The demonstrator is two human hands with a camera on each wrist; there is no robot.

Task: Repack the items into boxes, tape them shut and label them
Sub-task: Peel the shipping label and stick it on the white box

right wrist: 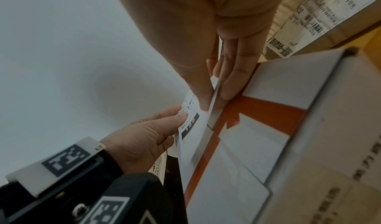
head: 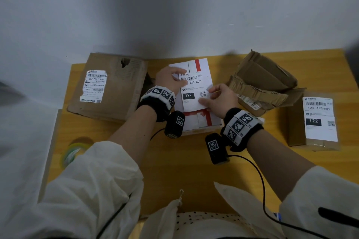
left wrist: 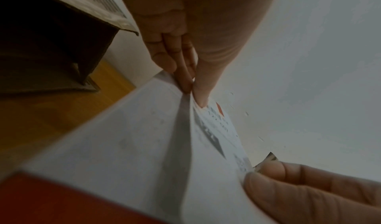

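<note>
A white box with red stripes (head: 202,122) sits on the yellow table in front of me. Just above its top I hold a white shipping label (head: 194,91) printed "122-122-C07". My left hand (head: 179,78) pinches the label's far left corner between thumb and fingers. My right hand (head: 207,96) pinches its near right edge. In the left wrist view the label (left wrist: 216,129) stands off the box top (left wrist: 103,138) with a shadow under it. The right wrist view shows the label (right wrist: 191,129) above the red stripe of the box (right wrist: 257,146).
A large worn brown box (head: 108,87) with an old label lies at the left. Crumpled brown cardboard (head: 260,81) is piled at the back right. A small labelled brown box (head: 314,122) stands at the far right. A tape roll (head: 75,151) lies near the table's left edge.
</note>
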